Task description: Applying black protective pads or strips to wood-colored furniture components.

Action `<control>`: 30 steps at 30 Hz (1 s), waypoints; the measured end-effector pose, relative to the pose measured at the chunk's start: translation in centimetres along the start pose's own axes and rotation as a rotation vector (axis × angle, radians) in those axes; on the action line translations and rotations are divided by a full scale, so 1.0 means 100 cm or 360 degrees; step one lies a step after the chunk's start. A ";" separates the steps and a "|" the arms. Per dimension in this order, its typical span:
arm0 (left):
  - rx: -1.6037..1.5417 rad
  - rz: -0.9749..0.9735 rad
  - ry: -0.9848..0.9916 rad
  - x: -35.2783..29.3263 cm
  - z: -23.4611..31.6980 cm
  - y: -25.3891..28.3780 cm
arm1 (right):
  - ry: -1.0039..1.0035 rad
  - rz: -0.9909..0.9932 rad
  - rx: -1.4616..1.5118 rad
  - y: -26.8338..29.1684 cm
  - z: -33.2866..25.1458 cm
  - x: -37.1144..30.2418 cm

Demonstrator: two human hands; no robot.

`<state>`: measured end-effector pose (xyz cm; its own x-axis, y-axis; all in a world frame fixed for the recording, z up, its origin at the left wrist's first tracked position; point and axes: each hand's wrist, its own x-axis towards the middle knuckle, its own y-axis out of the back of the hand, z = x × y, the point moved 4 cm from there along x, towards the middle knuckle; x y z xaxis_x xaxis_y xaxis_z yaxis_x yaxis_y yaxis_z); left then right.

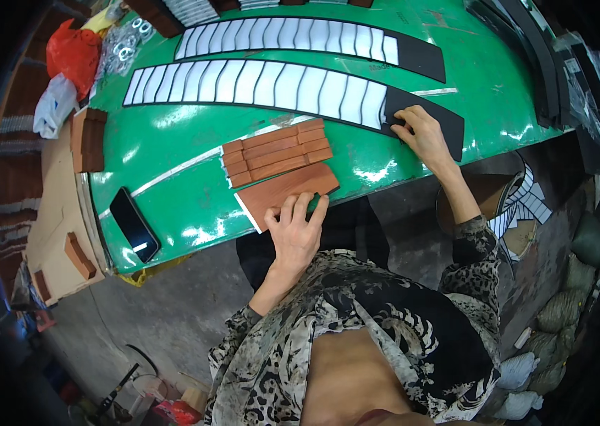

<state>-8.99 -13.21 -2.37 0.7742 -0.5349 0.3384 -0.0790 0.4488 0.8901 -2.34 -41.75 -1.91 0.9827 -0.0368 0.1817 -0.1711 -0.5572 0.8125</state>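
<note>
My left hand (295, 231) rests on a plain reddish-brown wood-look piece (275, 195), its fingers apart and slightly curled over the top. A white edge shows along that piece's left end. Just beyond it lies a set of brown grooved strips (278, 151), side by side. To the right, my right hand (420, 133) is closed in a pinch at the last white segment of the nearer curved black strip (431, 124). Whatever sits between those fingertips is too small to make out. White segments (246, 82) cover most of that strip. A similar curved strip (285, 37) lies behind it.
A phone (134, 224) lies at the table's left front. Bags, one red (73, 53) and one white (55, 105), sit at the far left beside a brown stack (89, 140). Dark strips (541, 64) occupy the right end of the green table (186, 156).
</note>
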 end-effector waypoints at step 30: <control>0.0214 0.0310 0.0107 0.042 -0.022 0.012 | 0.0627 0.0133 0.0188 -0.033 -0.126 -0.010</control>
<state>-4.49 -13.31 -0.54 0.7758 -0.3966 0.4908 -0.3105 0.4372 0.8441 -3.63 -29.41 2.28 0.8595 0.2211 0.4608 -0.2174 -0.6578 0.7211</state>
